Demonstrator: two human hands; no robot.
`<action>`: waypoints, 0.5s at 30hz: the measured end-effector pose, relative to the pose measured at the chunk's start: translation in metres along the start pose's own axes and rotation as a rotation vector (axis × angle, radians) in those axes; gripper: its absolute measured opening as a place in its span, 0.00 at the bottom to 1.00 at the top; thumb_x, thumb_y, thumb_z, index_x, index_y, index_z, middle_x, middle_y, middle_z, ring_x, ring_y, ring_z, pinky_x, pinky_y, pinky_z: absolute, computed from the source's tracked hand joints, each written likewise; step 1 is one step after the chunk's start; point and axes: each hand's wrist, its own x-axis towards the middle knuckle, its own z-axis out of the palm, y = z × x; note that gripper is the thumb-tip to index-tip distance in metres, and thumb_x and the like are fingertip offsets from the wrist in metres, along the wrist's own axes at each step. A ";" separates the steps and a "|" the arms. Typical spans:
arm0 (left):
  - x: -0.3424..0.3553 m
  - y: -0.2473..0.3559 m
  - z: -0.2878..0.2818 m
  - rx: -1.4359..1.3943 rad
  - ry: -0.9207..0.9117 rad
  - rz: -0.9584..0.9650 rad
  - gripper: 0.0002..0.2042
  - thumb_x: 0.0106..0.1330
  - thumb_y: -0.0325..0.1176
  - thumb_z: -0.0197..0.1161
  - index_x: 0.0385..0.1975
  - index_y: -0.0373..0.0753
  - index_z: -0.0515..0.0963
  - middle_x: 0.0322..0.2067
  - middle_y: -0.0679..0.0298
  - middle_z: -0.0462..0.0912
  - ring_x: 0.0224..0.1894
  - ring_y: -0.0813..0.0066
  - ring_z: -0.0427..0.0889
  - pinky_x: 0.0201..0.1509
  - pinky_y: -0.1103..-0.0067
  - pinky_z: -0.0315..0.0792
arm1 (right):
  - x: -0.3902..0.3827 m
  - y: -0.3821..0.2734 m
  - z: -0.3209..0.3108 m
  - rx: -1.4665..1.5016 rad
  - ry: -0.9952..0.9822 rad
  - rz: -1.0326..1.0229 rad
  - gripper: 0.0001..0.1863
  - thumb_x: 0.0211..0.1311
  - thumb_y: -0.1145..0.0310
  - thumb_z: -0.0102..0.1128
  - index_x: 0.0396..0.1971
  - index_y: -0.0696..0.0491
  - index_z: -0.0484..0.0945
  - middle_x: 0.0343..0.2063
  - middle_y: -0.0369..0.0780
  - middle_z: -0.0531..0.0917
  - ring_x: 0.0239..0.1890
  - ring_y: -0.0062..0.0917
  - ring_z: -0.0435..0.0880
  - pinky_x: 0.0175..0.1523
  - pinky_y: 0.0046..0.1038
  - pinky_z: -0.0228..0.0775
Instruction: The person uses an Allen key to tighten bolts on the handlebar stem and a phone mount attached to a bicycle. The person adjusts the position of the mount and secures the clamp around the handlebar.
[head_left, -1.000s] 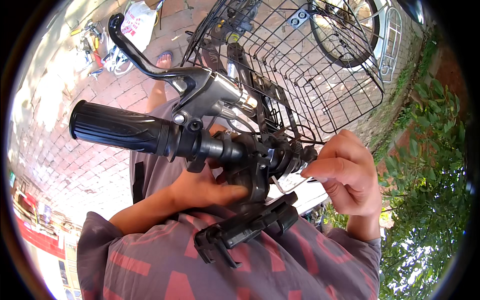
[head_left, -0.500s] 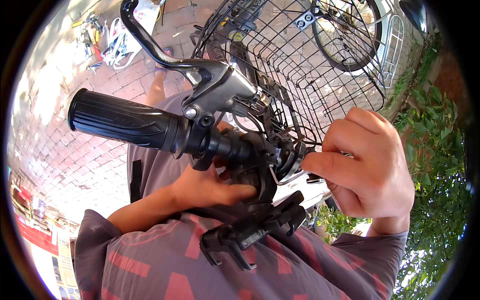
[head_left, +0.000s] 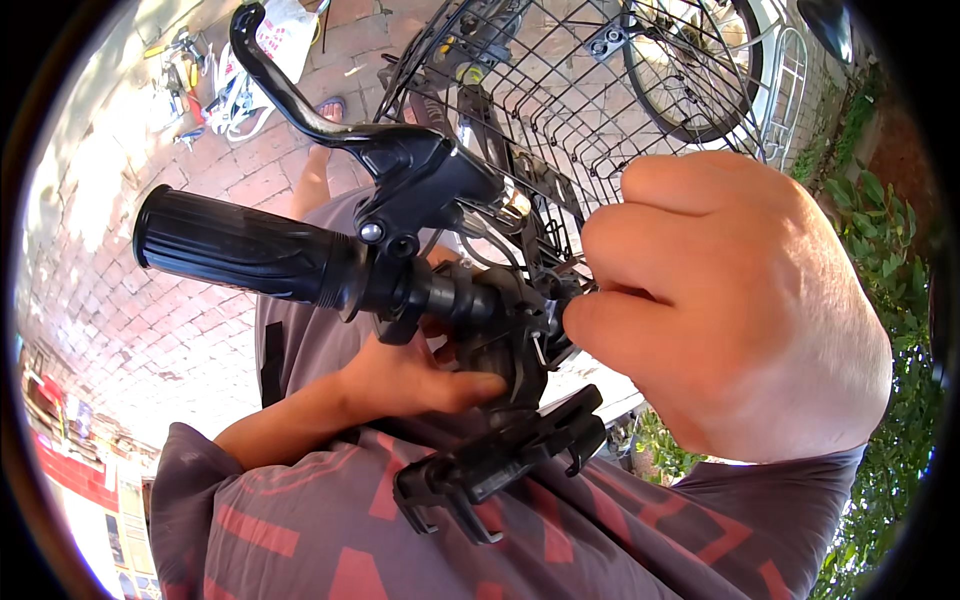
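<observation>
A black handlebar with a ribbed rubber grip and a brake lever lies across the middle of the view. My left hand is closed around the handlebar's dark inner section from below, thumb on top, other fingers mostly hidden behind it. Large and close, my right hand is closed in a pinch beside the bar's clamp. Whatever its fingertips hold is hidden behind the knuckles. Below the clamp hangs a black phone holder with hooked jaws, touched by neither hand.
A black wire basket fills the space beyond the bar, with a bicycle wheel past it. Tools and a white plastic bag lie on brick paving. Leafy plants line the right.
My right hand has come closer to the camera and turned, its fingertips shifting left over the clamp. The handlebar has tilted slightly; my left hand keeps its hold.
</observation>
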 end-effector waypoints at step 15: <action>-0.001 -0.005 0.000 0.009 -0.062 0.054 0.37 0.50 0.27 0.75 0.60 0.42 0.62 0.52 0.66 0.73 0.57 0.70 0.77 0.56 0.72 0.76 | -0.077 -0.041 0.087 0.767 0.153 0.537 0.10 0.54 0.81 0.65 0.36 0.53 0.79 0.24 0.39 0.82 0.25 0.39 0.83 0.27 0.36 0.73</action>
